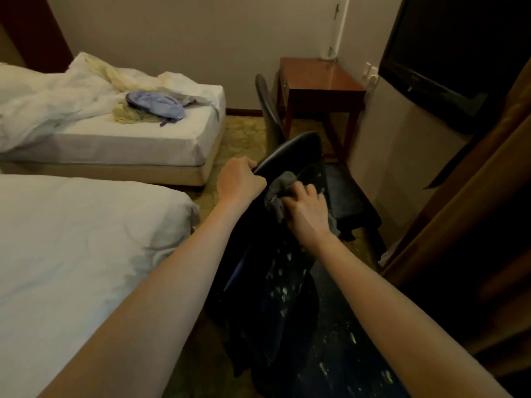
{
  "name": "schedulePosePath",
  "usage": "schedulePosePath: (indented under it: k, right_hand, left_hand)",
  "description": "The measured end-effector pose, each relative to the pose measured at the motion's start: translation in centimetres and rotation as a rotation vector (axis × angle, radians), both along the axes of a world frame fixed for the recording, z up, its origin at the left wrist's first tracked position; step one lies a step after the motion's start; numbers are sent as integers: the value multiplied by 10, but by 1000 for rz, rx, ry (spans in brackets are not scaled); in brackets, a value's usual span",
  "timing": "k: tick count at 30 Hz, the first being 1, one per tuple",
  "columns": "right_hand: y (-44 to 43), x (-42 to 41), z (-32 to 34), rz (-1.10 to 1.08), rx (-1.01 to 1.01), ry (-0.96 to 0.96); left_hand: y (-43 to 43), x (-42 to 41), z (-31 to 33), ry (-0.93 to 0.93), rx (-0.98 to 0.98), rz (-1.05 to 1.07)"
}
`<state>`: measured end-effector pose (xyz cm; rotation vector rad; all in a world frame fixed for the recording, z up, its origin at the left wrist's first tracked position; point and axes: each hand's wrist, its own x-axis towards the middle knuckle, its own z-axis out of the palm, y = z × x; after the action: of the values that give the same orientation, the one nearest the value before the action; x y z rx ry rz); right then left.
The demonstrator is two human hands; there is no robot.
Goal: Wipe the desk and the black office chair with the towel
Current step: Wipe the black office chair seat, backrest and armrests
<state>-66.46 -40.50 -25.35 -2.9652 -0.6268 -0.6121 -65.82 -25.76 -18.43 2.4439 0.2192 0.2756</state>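
**Head view.** Black office chair point(296, 150) seen from behind and above, its backrest towards the viewer and its seat facing the wooden desk point(319, 77) in the far corner, well apart from both hands.

The left hand point(240, 179) grips the backrest's upper left rim with its fingers curled over the edge and clamped on it. Judged purpose: to brace the chair so that it neither swivels nor rolls under pressure.

The right hand point(306, 208) holds the grey towel point(280, 191) bunched in curled fingers and pressed against the upper backrest just beside the left hand. A wad rather than a flat sheet concentrates force on one patch.

Pale flecks point(283, 282) speckle the lower backrest; whether they are dust or worn covering cannot be told.

The step in hand appears to be the chair. Nothing shows whether the desk has been wiped.

**Containers.** None with visible contents. A possible drawer front on the desk's left side is closed. The far bed point(161, 145) carries a blue garment point(155, 103) on rumpled sheets.
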Motion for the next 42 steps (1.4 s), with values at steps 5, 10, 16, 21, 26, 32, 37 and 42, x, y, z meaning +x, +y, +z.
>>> schedulePosePath:
  k: [5, 10, 16, 21, 26, 32, 37, 42]
  right_hand:
    - [-17, 46, 16, -178, -66, 189]
    - [-43, 71, 11, -357, -6, 399]
    - [-3, 36, 26, -202, 145, 253]
    - [12, -13, 18, -47, 40, 231]
    - [22, -69, 11, 261, 142, 282]
    - [9, -91, 17, 191, 257, 318]
    - [19, -82, 14, 18, 306, 234]
    - [33, -62, 3, -45, 173, 33]
  left_hand:
    - [1, 6, -9, -26, -29, 29]
    - [-4, 6, -12, -56, -3, 32]
    - [0, 4, -11, -46, -118, 49]
    - [0, -1, -12, -51, -170, 51]
    - [4, 1, -10, -44, -237, 21]
    - [-1, -15, -1, -134, -283, -50]
    - [4, -12, 3, -13, -258, -135]
    - [6, -4, -2, 92, -104, -169]
